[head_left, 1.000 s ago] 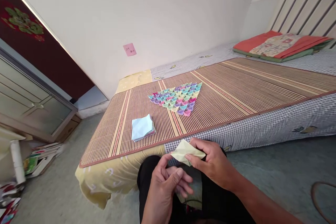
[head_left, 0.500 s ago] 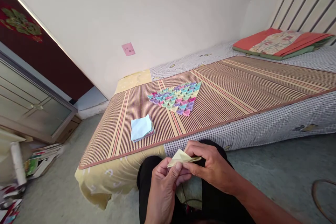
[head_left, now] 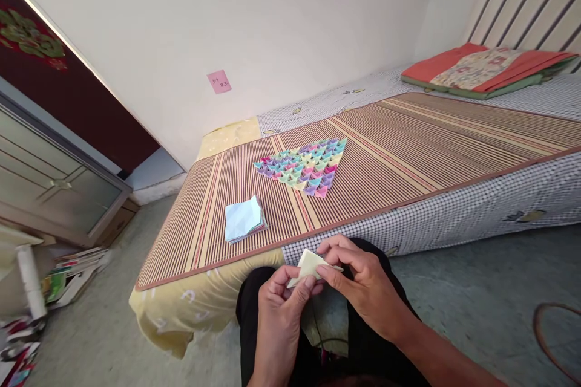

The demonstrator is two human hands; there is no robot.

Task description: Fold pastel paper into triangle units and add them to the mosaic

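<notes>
A pale yellow folded paper (head_left: 309, 265) is pinched between both hands over my lap, just below the bed's front edge. My left hand (head_left: 281, 308) grips its lower left corner with thumb and fingers closed. From the right, my right hand (head_left: 361, 287) pinches its other side, fingers pressed on the fold. On the striped bamboo mat (head_left: 408, 145) lies a triangle of several small coloured folded paper pieces (head_left: 305, 166). Nearer me, to the left, sits a stack of square papers (head_left: 244, 219) with a light blue sheet on top.
The bed (head_left: 454, 217) has a checked sheet and a yellow cover at its corner. Red and green folded bedding (head_left: 485, 68) lies at the far right. A pink note (head_left: 219, 81) sticks on the wall. Books and papers (head_left: 68, 275) litter the floor at left beside a cabinet (head_left: 49, 181).
My left hand rose and closed on the yellow paper, which my right hand alone held before. The paper has been pressed flatter and smaller between both hands.
</notes>
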